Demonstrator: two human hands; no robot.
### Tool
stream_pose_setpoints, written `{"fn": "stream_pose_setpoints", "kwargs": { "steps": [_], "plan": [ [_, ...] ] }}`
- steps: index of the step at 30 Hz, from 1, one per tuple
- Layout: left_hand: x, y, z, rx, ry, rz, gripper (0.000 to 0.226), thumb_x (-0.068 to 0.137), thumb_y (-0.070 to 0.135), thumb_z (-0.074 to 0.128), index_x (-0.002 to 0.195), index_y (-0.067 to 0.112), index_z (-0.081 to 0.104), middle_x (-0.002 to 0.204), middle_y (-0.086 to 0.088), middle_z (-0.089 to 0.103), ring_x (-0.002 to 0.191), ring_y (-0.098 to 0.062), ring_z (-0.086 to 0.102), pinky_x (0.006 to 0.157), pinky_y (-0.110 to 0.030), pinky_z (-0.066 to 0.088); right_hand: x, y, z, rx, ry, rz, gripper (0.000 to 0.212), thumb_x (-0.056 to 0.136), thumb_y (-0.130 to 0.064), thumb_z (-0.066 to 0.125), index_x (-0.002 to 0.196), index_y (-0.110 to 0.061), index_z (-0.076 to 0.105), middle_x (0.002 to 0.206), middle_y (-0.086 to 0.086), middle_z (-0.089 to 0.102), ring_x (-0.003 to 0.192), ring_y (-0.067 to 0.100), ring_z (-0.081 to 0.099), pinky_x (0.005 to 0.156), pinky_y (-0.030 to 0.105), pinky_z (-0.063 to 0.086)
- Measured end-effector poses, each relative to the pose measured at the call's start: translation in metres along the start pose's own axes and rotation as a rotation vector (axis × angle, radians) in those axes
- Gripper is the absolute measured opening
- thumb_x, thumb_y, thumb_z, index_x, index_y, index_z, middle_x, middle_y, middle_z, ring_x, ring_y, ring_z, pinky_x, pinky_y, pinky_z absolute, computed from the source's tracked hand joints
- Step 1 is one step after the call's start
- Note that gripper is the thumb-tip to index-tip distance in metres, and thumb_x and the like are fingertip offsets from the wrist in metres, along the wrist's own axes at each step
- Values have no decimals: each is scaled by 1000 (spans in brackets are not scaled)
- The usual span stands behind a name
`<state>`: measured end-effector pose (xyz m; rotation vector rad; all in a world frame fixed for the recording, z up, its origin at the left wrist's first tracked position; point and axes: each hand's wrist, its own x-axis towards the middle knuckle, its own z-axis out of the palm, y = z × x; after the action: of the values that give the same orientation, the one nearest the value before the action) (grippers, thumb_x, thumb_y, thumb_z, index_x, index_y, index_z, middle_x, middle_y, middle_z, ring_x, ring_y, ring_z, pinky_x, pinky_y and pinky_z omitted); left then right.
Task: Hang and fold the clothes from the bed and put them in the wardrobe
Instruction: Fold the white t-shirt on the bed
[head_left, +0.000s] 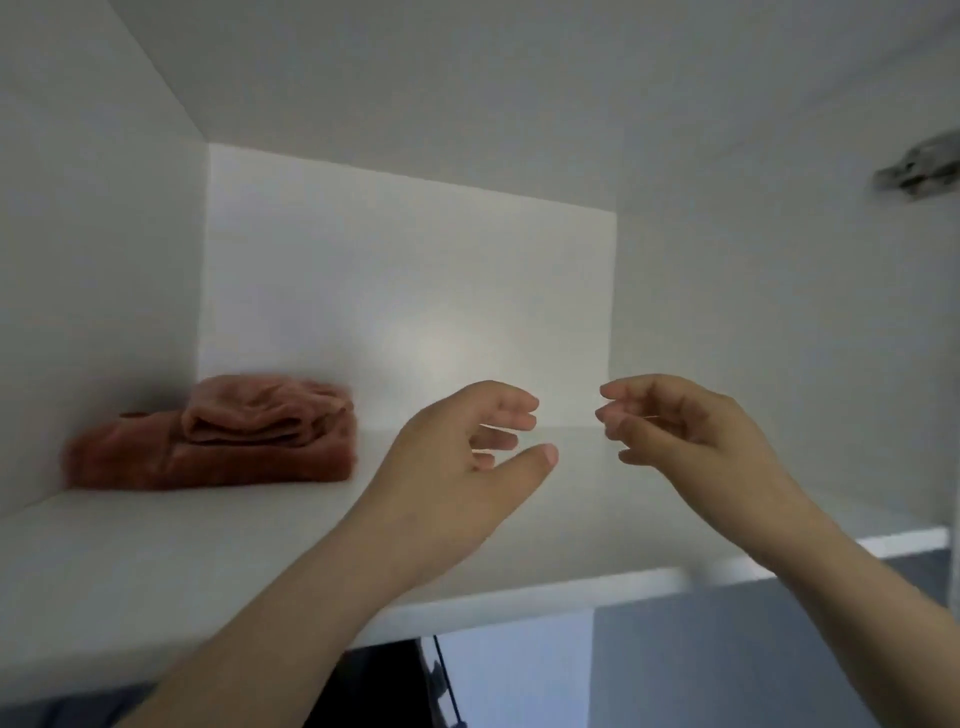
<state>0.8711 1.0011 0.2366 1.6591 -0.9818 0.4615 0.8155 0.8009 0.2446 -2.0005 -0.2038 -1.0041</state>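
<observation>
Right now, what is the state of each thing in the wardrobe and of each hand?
Dark rust garment: folded, flat on the shelf, near the left wall.
Lighter pink garment: folded, stacked on the dark rust garment.
Left hand: fingers loosely curled, holding nothing.
Right hand: fingers loosely curled, holding nothing.

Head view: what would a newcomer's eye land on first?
The two bare hands: the left hand and right hand hover mid-frame over the white wardrobe shelf, fingers loosely curled, holding nothing. Next comes the stack of folded rust-red clothes at the shelf's left, by the back corner, the only strong colour in the compartment.
</observation>
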Motion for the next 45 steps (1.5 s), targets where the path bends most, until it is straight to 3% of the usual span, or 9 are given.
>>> {"fn": "stream_pose_setpoints", "kwargs": {
  "steps": [5, 8, 11, 16, 21, 26, 35, 41, 45],
  "plan": [
    [-10, 39, 83, -234, -158, 38, 26, 82, 28, 70, 107, 32, 64, 104, 18, 69, 91, 2, 64, 77, -8, 47, -74, -9, -87, -120, 184, 113, 18, 90, -14, 64, 104, -25, 69, 95, -2, 73, 89, 18, 70, 86, 44, 57],
    [-24, 71, 137, -361, -275, 69, 26, 84, 24, 69, 108, 29, 64, 104, 15, 70, 90, 3, 65, 74, -4, 45, -127, -24, -146, -152, 306, 140, 20, 91, -10, 62, 104, -23, 69, 96, 0, 74, 91, 17, 71, 83, 36, 59],
    [-48, 112, 196, -476, -409, 89, 25, 84, 19, 70, 108, 25, 65, 104, 12, 70, 88, 1, 67, 73, -7, 47, -184, -40, -205, -194, 453, 179, 20, 91, -8, 61, 104, -21, 69, 96, 0, 75, 91, 14, 71, 78, 27, 59],
    [-99, 184, 294, -627, -609, 163, 24, 85, 18, 71, 107, 25, 65, 102, 12, 71, 88, -2, 67, 75, -12, 49, -275, -65, -301, -292, 641, 247, 20, 91, -7, 61, 105, -19, 69, 95, 2, 75, 91, 16, 71, 79, 27, 59],
    [-156, 266, 382, -768, -770, 206, 28, 80, 29, 70, 107, 31, 65, 103, 17, 70, 91, -2, 67, 71, -13, 50, -362, -95, -392, -418, 757, 313, 20, 92, -10, 61, 106, -22, 69, 96, -1, 75, 92, 14, 71, 79, 25, 58],
    [-207, 339, 457, -864, -915, 244, 31, 77, 39, 65, 108, 38, 62, 106, 23, 67, 96, 1, 65, 79, -13, 52, -438, -118, -466, -511, 879, 390, 20, 91, -13, 62, 106, -23, 69, 96, -2, 75, 92, 14, 71, 81, 26, 58],
    [-256, 392, 578, -999, -1056, 191, 25, 86, 25, 71, 109, 34, 64, 105, 19, 69, 95, -2, 66, 77, -14, 51, -517, -104, -554, -575, 1068, 518, 20, 90, -8, 63, 104, -21, 69, 95, 2, 75, 90, 18, 71, 78, 27, 58],
    [-250, 386, 650, -1092, -1028, 64, 29, 80, 22, 75, 107, 29, 65, 101, 15, 71, 91, -4, 68, 72, -12, 50, -519, -65, -588, -589, 1138, 560, 20, 89, -6, 63, 102, -19, 70, 96, 8, 73, 91, 25, 69, 78, 28, 59],
    [-255, 388, 700, -1089, -1089, 9, 27, 80, 21, 74, 105, 29, 65, 99, 15, 71, 88, -5, 68, 73, -13, 51, -518, -38, -614, -622, 1169, 619, 18, 88, -10, 65, 102, -21, 70, 96, 4, 73, 92, 27, 68, 84, 37, 59]
  ]
}}
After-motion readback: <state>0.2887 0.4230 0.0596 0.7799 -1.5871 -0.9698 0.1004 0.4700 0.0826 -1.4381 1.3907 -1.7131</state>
